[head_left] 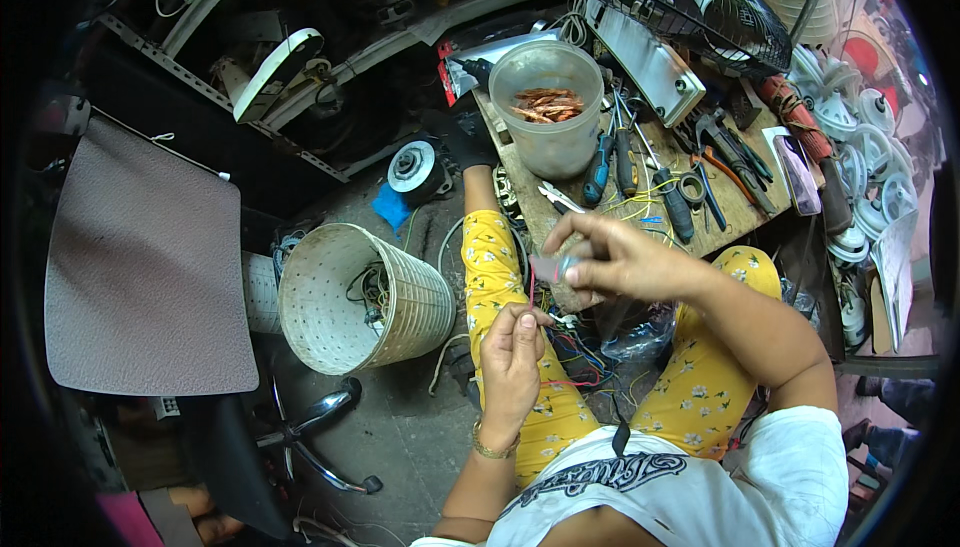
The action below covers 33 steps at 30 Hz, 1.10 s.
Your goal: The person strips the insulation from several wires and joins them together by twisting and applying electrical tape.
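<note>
My left hand (512, 362) pinches a thin pink wire (532, 292) above my lap. Just above and to the right, my right hand (610, 257) holds a small blurred grey tool (548, 269) with a blue part, against the upper end of that wire. The tool looks like a blade, but I cannot make it out clearly. A tangle of coloured wires (590, 357) hangs between my knees, beside a crumpled clear plastic bag (640, 337).
A wooden workbench (565, 292) holds a copper-scrap bucket (545, 152), hand tools (678, 202) and a red cylinder (795, 112). Left are a perforated bin (410, 317) and swivel chair (145, 267); right, white plastic parts (870, 167). Other people's legs (900, 447) show at right.
</note>
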Each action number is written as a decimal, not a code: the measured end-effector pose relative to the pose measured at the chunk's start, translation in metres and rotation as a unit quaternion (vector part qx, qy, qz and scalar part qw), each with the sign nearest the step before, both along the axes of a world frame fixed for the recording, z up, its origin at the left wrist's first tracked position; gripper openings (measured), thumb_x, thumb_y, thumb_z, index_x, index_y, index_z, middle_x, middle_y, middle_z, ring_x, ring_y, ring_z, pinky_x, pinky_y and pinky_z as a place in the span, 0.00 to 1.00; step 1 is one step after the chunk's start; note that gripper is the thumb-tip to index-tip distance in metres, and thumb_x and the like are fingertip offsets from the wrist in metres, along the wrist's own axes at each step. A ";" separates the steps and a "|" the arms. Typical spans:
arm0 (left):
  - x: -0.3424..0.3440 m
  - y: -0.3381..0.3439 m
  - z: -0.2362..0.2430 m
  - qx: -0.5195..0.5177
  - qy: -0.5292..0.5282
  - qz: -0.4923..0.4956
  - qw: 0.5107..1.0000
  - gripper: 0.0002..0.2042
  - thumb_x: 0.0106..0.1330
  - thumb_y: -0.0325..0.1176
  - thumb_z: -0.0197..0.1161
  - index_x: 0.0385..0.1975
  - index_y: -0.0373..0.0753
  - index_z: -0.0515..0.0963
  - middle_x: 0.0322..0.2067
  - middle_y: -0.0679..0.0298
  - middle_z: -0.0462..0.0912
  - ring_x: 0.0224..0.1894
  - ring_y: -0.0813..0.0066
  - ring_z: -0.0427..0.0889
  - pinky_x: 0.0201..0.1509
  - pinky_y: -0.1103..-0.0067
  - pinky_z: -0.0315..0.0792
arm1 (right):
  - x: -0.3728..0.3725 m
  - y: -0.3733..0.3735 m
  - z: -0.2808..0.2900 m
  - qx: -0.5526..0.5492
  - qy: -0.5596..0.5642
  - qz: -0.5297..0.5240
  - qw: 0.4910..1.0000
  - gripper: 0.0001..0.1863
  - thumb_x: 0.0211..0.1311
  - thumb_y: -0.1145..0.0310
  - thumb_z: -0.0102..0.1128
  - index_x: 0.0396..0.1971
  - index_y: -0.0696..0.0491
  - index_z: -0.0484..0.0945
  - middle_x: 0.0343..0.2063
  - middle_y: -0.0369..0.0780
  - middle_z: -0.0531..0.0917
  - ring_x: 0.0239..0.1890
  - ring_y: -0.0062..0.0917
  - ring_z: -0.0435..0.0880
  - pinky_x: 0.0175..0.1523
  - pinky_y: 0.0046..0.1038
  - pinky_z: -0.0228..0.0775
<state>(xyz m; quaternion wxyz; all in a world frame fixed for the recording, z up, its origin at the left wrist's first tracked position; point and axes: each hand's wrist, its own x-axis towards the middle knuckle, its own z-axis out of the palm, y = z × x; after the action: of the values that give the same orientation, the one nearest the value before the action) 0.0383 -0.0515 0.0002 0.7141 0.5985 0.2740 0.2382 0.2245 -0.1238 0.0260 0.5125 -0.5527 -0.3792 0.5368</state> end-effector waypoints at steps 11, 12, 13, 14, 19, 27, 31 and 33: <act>0.000 -0.006 0.001 -0.016 -0.011 -0.015 1.000 0.12 0.72 0.36 0.48 0.29 0.36 0.72 0.14 0.80 0.58 0.15 0.93 0.50 0.18 0.88 0.43 | -0.014 0.003 -0.006 0.062 -0.032 0.047 0.996 0.10 0.62 0.75 0.55 0.41 0.59 0.67 0.25 0.35 0.76 0.28 0.15 0.74 0.33 0.21 0.69; 0.000 -0.006 0.000 -0.013 -0.010 -0.017 1.000 0.12 0.72 0.36 0.48 0.29 0.36 0.72 0.14 0.80 0.58 0.15 0.93 0.50 0.18 0.88 0.43 | -0.013 0.003 -0.007 0.062 -0.033 0.046 0.996 0.10 0.62 0.75 0.55 0.41 0.59 0.67 0.25 0.35 0.76 0.28 0.15 0.74 0.33 0.21 0.69; -0.001 -0.006 0.000 -0.013 -0.011 -0.017 1.000 0.12 0.72 0.36 0.48 0.29 0.36 0.72 0.14 0.80 0.58 0.15 0.93 0.50 0.18 0.88 0.43 | -0.013 0.003 -0.009 0.070 -0.045 0.041 0.996 0.10 0.62 0.75 0.55 0.41 0.59 0.67 0.25 0.35 0.76 0.27 0.15 0.74 0.32 0.21 0.68; -0.002 -0.006 0.000 -0.009 -0.010 -0.017 1.000 0.12 0.72 0.36 0.48 0.29 0.36 0.72 0.14 0.79 0.58 0.15 0.93 0.51 0.18 0.88 0.43 | -0.013 0.003 -0.010 0.079 -0.057 0.035 0.995 0.10 0.62 0.75 0.55 0.40 0.59 0.67 0.25 0.35 0.76 0.27 0.15 0.74 0.32 0.21 0.68; -0.004 -0.006 0.000 -0.002 -0.011 -0.017 1.000 0.11 0.72 0.34 0.48 0.29 0.36 0.72 0.14 0.79 0.59 0.15 0.93 0.51 0.18 0.88 0.44 | -0.014 0.003 -0.005 0.046 -0.004 0.033 0.998 0.08 0.62 0.76 0.54 0.40 0.59 0.68 0.23 0.34 0.75 0.26 0.14 0.74 0.32 0.20 0.68; -0.018 -0.011 -0.009 0.003 0.007 -0.022 1.000 0.10 0.72 0.33 0.48 0.30 0.35 0.72 0.14 0.79 0.59 0.15 0.93 0.52 0.18 0.88 0.44 | 0.019 0.002 0.008 0.036 0.002 -0.114 0.993 0.09 0.63 0.70 0.53 0.42 0.54 0.70 0.21 0.32 0.75 0.20 0.10 0.70 0.22 0.13 0.59; -0.021 -0.008 -0.009 -0.028 -0.002 -0.001 1.000 0.10 0.72 0.32 0.48 0.31 0.34 0.73 0.16 0.77 0.60 0.18 0.91 0.54 0.21 0.88 0.49 | 0.026 0.002 0.010 0.064 0.063 -0.137 0.987 0.12 0.64 0.70 0.53 0.46 0.55 0.67 0.23 0.32 0.75 0.22 0.11 0.72 0.23 0.14 0.61; -0.019 -0.006 -0.005 -0.018 -0.008 -0.002 1.000 0.11 0.72 0.33 0.47 0.32 0.34 0.73 0.16 0.77 0.60 0.18 0.91 0.53 0.21 0.88 0.48 | 0.023 0.005 0.007 0.032 -0.027 -0.151 0.988 0.14 0.64 0.67 0.55 0.46 0.54 0.66 0.23 0.32 0.74 0.24 0.10 0.71 0.25 0.12 0.62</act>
<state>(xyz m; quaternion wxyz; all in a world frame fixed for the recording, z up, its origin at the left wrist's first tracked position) 0.0189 -0.0575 -0.0047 0.7274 0.5841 0.2717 0.2364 0.2479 -0.1189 0.0332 0.5947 -0.6008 -0.3224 0.4259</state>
